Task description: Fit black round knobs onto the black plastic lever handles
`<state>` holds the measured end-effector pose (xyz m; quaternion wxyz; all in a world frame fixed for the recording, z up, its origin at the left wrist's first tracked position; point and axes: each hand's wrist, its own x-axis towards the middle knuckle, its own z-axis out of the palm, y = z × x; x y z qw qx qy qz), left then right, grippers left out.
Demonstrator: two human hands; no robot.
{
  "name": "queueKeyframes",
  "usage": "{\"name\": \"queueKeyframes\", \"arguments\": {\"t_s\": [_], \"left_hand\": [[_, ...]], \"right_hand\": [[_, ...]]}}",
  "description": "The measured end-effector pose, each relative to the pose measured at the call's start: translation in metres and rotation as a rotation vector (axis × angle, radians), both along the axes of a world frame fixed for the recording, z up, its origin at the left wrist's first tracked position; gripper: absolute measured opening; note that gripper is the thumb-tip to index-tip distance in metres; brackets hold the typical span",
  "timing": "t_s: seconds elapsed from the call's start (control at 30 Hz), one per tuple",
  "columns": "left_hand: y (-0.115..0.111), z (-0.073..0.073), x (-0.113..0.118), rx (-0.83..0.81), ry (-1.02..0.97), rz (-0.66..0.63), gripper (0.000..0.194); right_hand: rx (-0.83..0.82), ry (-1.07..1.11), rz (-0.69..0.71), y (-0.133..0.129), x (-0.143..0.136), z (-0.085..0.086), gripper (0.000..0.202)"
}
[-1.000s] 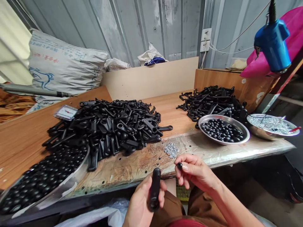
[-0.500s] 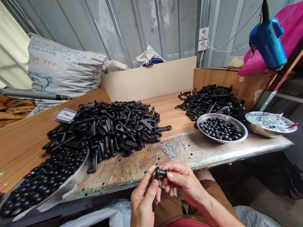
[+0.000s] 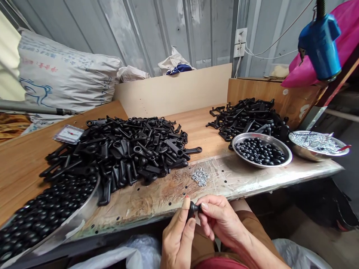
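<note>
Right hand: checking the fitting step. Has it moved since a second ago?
Yes. The right hand moved left to meet the left hand, below the small pile of silver screws.

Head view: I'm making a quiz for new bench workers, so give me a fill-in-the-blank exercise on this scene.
1. Both hands, left hand and right hand, pinch one small ____ part.
2. The loose screws lie on the bench, coloured ____.
3. The round pan near the right pile holds black ____.
4. The tool hanging at upper right is ____.

Missing words: black; silver; balls; blue
</note>
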<state>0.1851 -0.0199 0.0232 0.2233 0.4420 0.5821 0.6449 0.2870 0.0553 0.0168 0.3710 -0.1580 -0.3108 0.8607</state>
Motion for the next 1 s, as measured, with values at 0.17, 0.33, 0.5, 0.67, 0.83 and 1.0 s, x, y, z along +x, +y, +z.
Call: {"name": "queueKeyframes", "arguments": {"t_s": [0.17,0.33,0.5,0.67,0.83,1.0], "left_hand": [[0.0,-0.012,-0.004,0.022,0.094,-0.024,0.031],[0.007,-0.018,-0.009,0.074,0.276,-0.092,0.034],[0.015,-0.026,-0.008,0.01,0.048,-0.041,0.035],[0.021,-0.026,-0.001,-0.008,-0.079,-0.037,0.036],[0.024,-0.021,-0.003,-0.021,-0.08,-0.111,0.035],[0.021,-0.022,-0.003,-0.128,-0.094,-0.045,0.047]], "right_hand": [[-0.056,-0.056,-0.001,0.0,0.003,0.002,0.038],[-0.099,-0.14,0.006,0.009,0.004,0.005,0.039],[-0.106,-0.169,0.065,0.019,0.002,0.009,0.043],[-0.093,-0.15,0.049,0.024,0.003,0.007,0.044],[-0.083,-0.102,0.083,0.024,0.007,0.0,0.039],[-0.038,-0.071,0.151,0.023,0.013,-0.001,0.047]]}}
